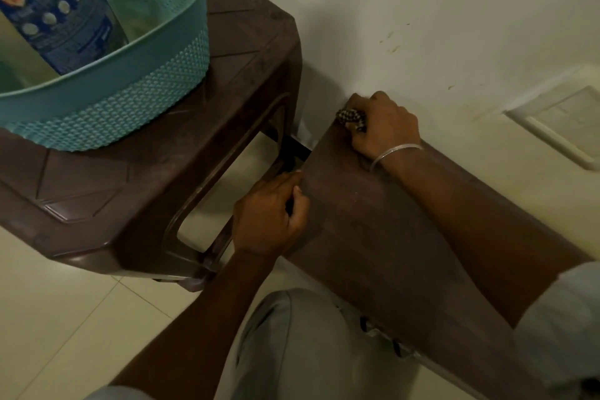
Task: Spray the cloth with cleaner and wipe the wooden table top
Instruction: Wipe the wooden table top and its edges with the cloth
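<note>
Cloth (pixel 352 118) likely soft, light, best held bunched; gripped by rt hand (pixel 384 125) at table (pixel 373 237) far corner. Table edge gripped by lt hand (pixel 269 221).

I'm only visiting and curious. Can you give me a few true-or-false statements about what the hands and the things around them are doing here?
1. The right hand holds a checked cloth at the far corner of the wooden table top. True.
2. The left hand holds a spray bottle. False: it grips the edge of the wooden table top.
3. The teal basket sits on the floor. False: it stands on the brown plastic stool.
4. A blue labelled item lies inside the teal basket. True.
</note>
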